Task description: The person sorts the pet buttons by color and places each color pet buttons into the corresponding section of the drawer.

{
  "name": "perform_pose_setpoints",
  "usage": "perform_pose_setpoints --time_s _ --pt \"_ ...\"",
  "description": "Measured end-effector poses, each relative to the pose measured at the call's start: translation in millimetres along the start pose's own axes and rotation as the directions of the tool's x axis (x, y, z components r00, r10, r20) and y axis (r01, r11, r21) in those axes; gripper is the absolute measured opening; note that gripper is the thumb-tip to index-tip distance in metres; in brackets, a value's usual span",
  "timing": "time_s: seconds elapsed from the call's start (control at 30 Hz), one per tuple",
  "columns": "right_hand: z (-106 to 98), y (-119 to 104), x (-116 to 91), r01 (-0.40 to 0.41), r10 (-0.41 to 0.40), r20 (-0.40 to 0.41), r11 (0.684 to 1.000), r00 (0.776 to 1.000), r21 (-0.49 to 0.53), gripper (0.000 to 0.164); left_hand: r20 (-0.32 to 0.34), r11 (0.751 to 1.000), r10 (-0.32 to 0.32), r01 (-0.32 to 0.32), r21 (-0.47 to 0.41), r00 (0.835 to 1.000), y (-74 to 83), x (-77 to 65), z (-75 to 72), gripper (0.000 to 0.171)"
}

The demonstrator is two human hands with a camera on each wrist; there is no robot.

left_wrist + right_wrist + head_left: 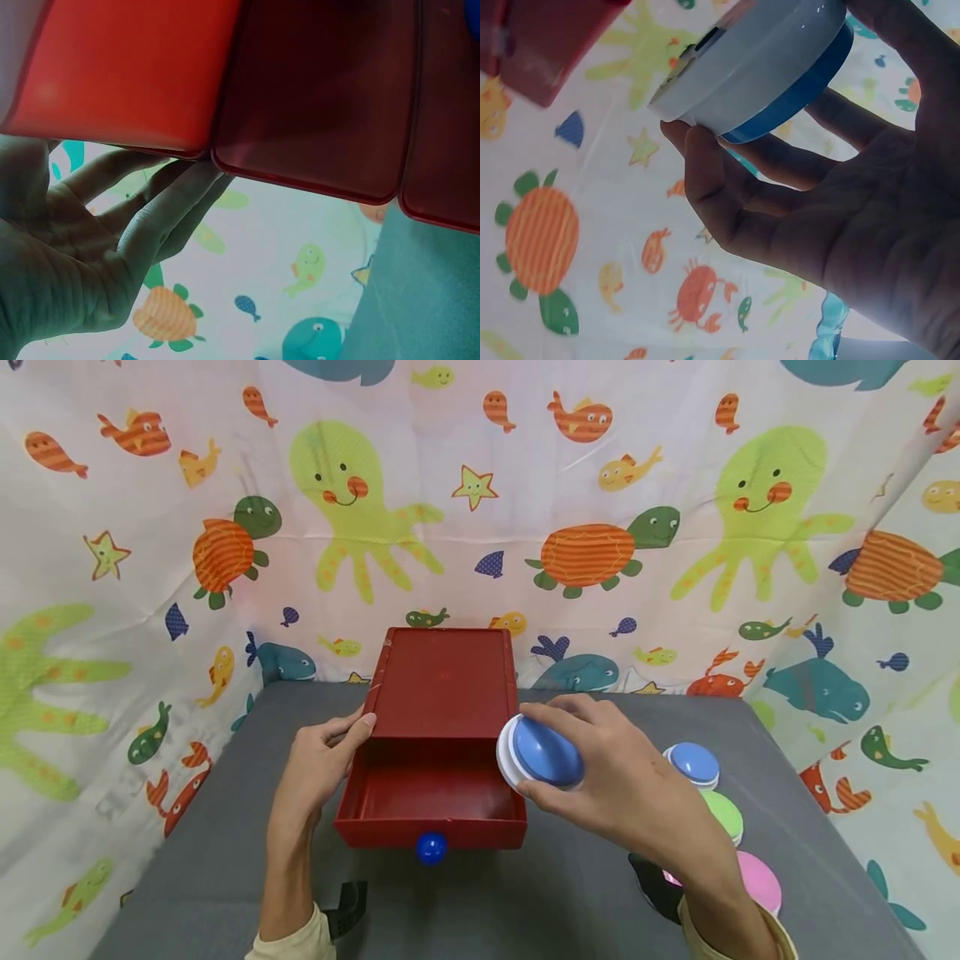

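Observation:
A red box [444, 681] stands on the grey table with its drawer [431, 832] pulled out toward me. The drawer has a round blue knob [431, 848] on its front, and its visible inside is bare. My left hand [313, 777] grips the box's left side, thumb at the top edge; in the left wrist view its fingers [150, 217] reach against the red wall. Over the drawer's right edge, my right hand [600, 768] holds a round push button [549, 752] with a blue dome and white base. The right wrist view shows this button [761, 67] tilted between thumb and fingers.
At the right, another blue push button [693, 762], a green one [722, 816] and a pink one [759, 881] lie in a row, partly behind my right forearm. A sea-animal curtain [480, 543] hangs behind and beside the grey table [225, 860].

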State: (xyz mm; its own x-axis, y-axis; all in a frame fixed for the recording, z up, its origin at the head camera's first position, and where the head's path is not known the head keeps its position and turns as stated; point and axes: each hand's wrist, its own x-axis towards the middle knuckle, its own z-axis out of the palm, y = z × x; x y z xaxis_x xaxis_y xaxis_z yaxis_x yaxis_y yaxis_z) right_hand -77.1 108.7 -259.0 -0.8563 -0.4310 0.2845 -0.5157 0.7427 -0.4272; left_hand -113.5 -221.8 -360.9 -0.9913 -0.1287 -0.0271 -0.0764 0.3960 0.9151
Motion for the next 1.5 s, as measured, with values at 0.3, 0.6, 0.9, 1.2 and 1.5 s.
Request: perform_pose_setpoints --time_s 0.3,0.6,0.9,1.2,1.5 --pt "22.7 -31.3 26.6 0.1 -0.108 0.103 0.991 0.989 0.084 0.067 -0.009 1.0 -0.02 0.02 -0.001 1.0 -2.5 -0.8 0.9 0.064" --pt "60.0 -61.2 51.6 0.175 -0.183 0.165 0.983 0.969 0.058 0.058 -0.022 1.0 -0.013 0.013 0.018 1.0 -1.1 1.4 0.8 0.065" --pt "84.8 -79.6 60.3 0.213 -0.198 0.15 0.972 0.969 -0.095 0.061 -0.029 1.0 -0.019 0.019 0.012 0.999 0.7 1.3 0.7 0.065" --pt "98.5 -86.2 62.7 0.143 -0.115 0.156 0.973 0.981 -0.183 0.075 -0.027 1.0 -0.019 0.02 0.023 0.999 1.1 1.2 0.3 0.065" --pt "109.2 -86.7 67.0 0.172 -0.119 0.236 0.961 0.964 -0.216 0.059 -0.022 1.0 -0.031 0.031 0.004 0.999 -1.3 -1.0 1.4 0.063"
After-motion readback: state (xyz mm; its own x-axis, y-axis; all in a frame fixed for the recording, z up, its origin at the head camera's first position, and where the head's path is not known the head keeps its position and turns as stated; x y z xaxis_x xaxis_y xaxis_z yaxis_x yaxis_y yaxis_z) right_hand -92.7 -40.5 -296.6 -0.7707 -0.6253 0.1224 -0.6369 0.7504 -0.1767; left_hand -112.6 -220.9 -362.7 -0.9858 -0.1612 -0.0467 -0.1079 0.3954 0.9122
